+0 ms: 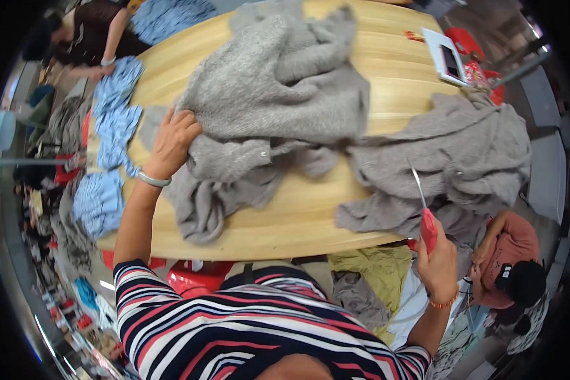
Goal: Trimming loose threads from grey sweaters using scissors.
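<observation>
My left hand (174, 142) pinches the left edge of a fuzzy grey garment (253, 95), its fingers closed on the cloth. This garment lies bunched over the table, partly lifted and blurred at its right side and top. Low on its front, a small shiny button or snap shows. In my right hand (438, 266) are what look like red-handled scissors (428, 228), gripped by the handle. Their thin pointed metal blade points away from me, over a second fuzzy grey garment (449, 152) heaped on the right of the table. The far fingers of my right hand are partly hidden.
The pale wooden table (392, 82) has a curved near edge. Blue striped cloths (114, 114) lie along its left side, where a co-worker (95, 38) handles one. A phone (449, 60) rests on a white box at far right. Another person (513, 253) sits at lower right.
</observation>
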`<action>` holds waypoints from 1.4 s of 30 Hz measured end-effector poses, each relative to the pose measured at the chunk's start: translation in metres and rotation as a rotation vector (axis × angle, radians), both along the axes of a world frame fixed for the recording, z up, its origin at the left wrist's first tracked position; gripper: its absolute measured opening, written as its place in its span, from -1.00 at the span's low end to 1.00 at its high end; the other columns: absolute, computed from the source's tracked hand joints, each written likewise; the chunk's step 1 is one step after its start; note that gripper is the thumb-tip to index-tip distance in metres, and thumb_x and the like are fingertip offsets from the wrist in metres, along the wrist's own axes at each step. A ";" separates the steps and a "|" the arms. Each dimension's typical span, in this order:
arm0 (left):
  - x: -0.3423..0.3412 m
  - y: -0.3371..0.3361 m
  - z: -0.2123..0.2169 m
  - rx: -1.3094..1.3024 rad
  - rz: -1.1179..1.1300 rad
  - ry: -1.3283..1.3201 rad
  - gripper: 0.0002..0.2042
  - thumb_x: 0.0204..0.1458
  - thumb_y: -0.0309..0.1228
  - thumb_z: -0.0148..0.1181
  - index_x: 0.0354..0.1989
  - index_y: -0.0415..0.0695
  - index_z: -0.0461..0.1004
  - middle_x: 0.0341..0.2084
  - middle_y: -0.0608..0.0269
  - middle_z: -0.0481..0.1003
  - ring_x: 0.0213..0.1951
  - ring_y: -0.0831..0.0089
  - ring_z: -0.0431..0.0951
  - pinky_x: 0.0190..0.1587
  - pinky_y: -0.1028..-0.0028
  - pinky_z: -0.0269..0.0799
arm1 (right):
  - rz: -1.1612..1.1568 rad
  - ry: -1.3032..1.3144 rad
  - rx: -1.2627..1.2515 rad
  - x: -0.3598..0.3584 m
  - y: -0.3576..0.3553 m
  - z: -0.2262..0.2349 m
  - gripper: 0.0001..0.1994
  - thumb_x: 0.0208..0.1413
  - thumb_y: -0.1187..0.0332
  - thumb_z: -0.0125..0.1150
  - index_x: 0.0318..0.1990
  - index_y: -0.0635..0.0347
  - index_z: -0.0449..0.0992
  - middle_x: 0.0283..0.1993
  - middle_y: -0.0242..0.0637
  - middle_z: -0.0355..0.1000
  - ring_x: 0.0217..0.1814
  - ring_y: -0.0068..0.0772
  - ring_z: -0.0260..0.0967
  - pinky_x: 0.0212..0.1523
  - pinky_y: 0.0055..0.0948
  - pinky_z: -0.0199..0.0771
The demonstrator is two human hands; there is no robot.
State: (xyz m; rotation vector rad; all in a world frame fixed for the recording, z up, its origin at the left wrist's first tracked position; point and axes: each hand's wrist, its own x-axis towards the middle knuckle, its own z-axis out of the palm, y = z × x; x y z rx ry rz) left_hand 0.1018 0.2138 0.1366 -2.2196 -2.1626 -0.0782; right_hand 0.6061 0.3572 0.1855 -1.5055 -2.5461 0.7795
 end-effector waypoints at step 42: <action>0.017 -0.101 -0.199 -0.009 -0.137 -0.173 -0.60 0.13 -0.15 -0.01 0.17 0.20 0.34 0.26 0.15 0.11 0.34 0.16 -0.02 0.30 -0.17 -0.47 | 0.519 -0.283 -0.136 -0.224 -0.147 -0.107 -0.65 0.06 0.33 0.10 0.02 0.15 0.31 -0.49 0.02 0.46 -0.39 0.09 0.45 -0.33 -0.04 0.38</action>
